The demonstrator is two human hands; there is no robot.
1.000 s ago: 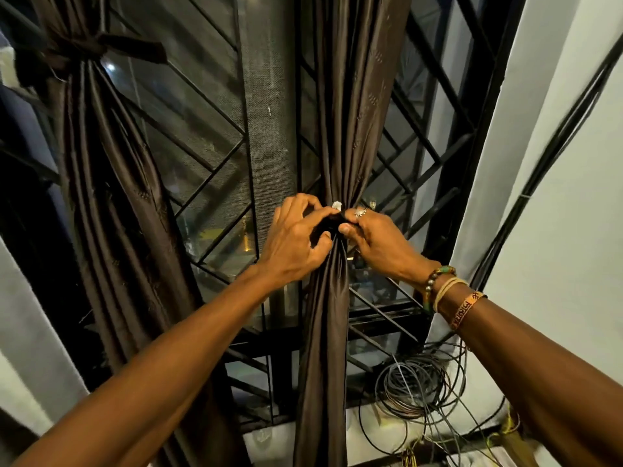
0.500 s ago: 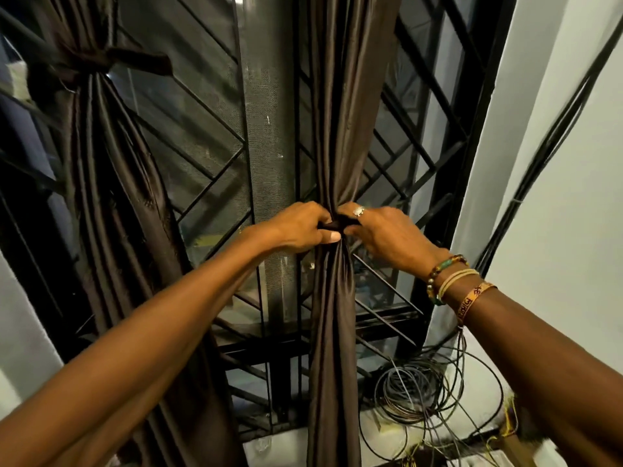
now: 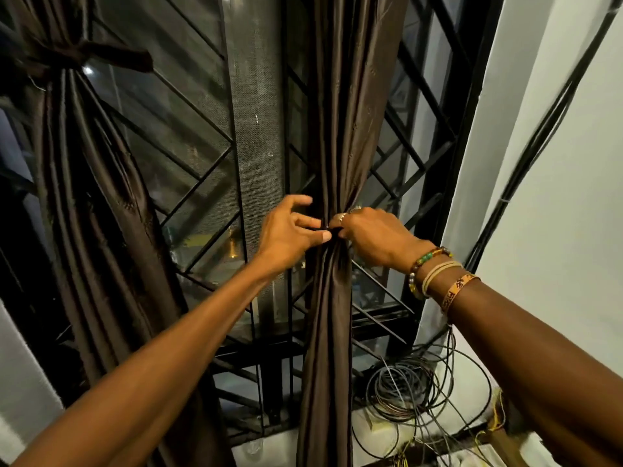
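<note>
Head view: a brown satin curtain (image 3: 332, 136) hangs in front of the window, and its folds are gathered into a narrow waist right at the fingertips of both hands. Above the fingers the cloth fans wider, and below them it drops in tight pleats.

The left hand (image 3: 290, 232) comes in from the left. Its thumb and a curled finger pinch a dark tie band (image 3: 332, 232) at the waist, while the forefinger is lifted and spread away above the others.

The right hand (image 3: 374, 237) meets it from the other side. Its fingers are curled tight together on the same band, knuckles up, with a ring (image 3: 342, 216) on one finger. Only a sliver of the band shows between the two thumbs, so I cannot tell how it is fastened.

Bracelets (image 3: 433, 273) circle the right wrist. Behind the fingers stand a black window grille (image 3: 195, 183) and a grey mesh strip (image 3: 258, 156). Well to the left of the left hand hangs a second curtain (image 3: 87, 203), already bound high up by its own tie (image 3: 72, 59). Below the right wrist a coil of wires (image 3: 401, 389) lies on the sill, beside the pale wall (image 3: 556, 237).
</note>
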